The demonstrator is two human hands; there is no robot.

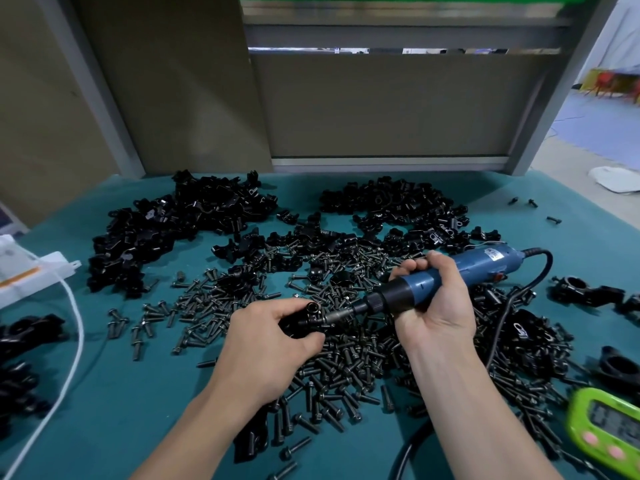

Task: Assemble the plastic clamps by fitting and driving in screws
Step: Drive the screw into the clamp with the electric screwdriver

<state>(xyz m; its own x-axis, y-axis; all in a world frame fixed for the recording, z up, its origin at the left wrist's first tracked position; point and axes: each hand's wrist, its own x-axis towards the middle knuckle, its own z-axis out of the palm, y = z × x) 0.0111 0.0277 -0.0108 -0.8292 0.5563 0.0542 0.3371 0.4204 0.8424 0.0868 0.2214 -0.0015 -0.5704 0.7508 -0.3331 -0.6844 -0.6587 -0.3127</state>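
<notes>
While loose black flanged screws [346, 362] are lying scattered under both wrists on the teal table mat [121, 393], the left hand [266, 344] is gripping a small black plastic clamp [304, 318], thumb underneath and fingers curled over the top. The right hand [433, 306] is wrapping fully round the blue corded electric screwdriver [450, 275], fingers closed on the barrel. The silver driver bit [337, 317] is pointing left, its tip meeting the clamp's side just right of the left fingertips. The screw head is hidden, so I'm not calling its depth.

Reads as a screw being driven. Doing it well:
- running the bit coaxial with the screw
- pushing lightly along the axis
- bracing the clamp against twist, with the left fingers clear of the bit
- stopping once seated, since plastic threads are probably stripping easily

Beyond the fingers, heaps of black plastic clamp halves [166, 230] are piling up further out. Assembled-looking clamps [585, 292] are sitting right of the right hand.
</notes>
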